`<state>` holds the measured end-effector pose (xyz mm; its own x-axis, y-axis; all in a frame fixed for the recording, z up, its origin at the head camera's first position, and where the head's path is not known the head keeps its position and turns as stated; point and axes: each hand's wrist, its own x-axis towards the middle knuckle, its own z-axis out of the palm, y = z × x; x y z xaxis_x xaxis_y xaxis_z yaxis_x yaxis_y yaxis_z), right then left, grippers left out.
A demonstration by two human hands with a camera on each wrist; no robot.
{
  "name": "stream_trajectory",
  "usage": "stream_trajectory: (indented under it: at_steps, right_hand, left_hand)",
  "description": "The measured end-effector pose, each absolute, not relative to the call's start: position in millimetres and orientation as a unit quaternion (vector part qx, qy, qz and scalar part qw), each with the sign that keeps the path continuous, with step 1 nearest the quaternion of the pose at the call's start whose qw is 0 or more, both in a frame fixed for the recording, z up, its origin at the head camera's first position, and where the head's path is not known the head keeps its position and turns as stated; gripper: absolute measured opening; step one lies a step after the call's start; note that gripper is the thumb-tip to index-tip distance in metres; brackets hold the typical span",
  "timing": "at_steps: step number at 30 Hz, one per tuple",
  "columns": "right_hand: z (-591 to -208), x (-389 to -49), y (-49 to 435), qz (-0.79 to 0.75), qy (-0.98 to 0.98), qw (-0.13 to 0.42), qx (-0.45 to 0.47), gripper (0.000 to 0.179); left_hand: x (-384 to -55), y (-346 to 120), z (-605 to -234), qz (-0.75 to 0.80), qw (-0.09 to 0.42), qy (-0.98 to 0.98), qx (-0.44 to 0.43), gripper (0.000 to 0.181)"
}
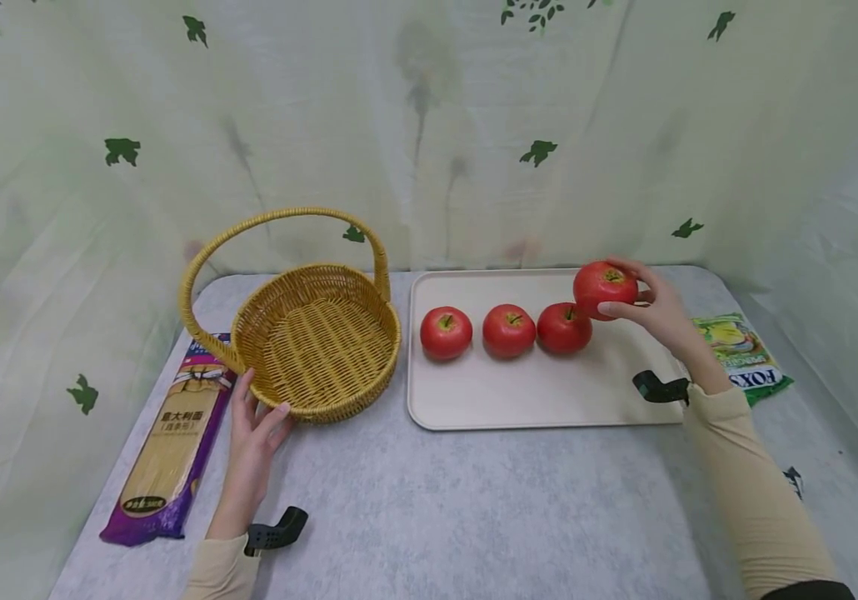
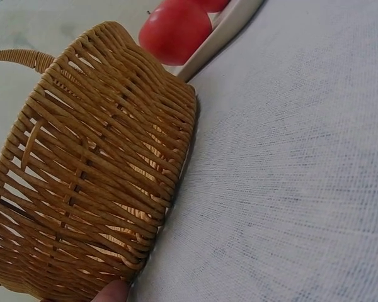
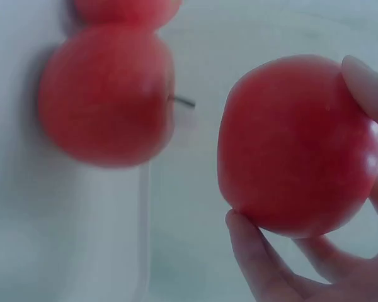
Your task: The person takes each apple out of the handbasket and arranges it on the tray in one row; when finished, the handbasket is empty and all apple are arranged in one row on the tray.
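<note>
My right hand (image 1: 657,312) holds a red apple (image 1: 605,289) above the right part of a beige tray (image 1: 504,400), thumb and fingers around its sides. In the right wrist view the held apple (image 3: 299,148) is apart from a stemmed apple (image 3: 110,97) on the tray. Three more apples stand in a row on that tray: a left one (image 1: 446,333), a middle one (image 1: 508,331) and a right one (image 1: 564,327). My left hand (image 1: 249,450) grips the near left side of a round wicker basket (image 1: 324,350), which has a tall hoop handle.
Left of the basket lies a purple pack of spaghetti (image 1: 174,442). A green and yellow snack bag (image 1: 744,354) lies right of the tray. A pale curtain (image 1: 429,125) with leaf prints hangs behind the grey table (image 1: 474,508).
</note>
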<state>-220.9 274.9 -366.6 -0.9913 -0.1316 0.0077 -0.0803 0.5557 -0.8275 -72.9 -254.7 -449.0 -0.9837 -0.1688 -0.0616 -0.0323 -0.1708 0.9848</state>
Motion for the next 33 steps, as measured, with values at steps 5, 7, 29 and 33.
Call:
stream_trajectory:
  at_steps: [5,7,29,33]
  right_hand:
    - [-372.7,-214.4,288.9,-0.453,0.891,0.016,-0.038,0.078]
    - [-376.3,-212.5,293.7,-0.452,0.892,0.019,-0.023,0.079]
    - [-425.6,-219.8,316.1,-0.454,0.89,0.047,0.018,0.081]
    - [-431.1,-221.5,316.0,-0.449,0.89,0.074,0.021,0.082]
  left_hand:
    - [-73.3,-255.5,-449.7,-0.759,0.042,-0.645,0.081,0.075]
    - [-73.2,-255.5,-449.7,-0.756,0.041,-0.648,0.084,0.075]
    - [-75.1,-254.1,-449.5,-0.755,0.041,-0.648,0.096,0.072]
    - [-74.5,-253.7,-450.1,-0.756,0.045,-0.646,0.092,0.072]
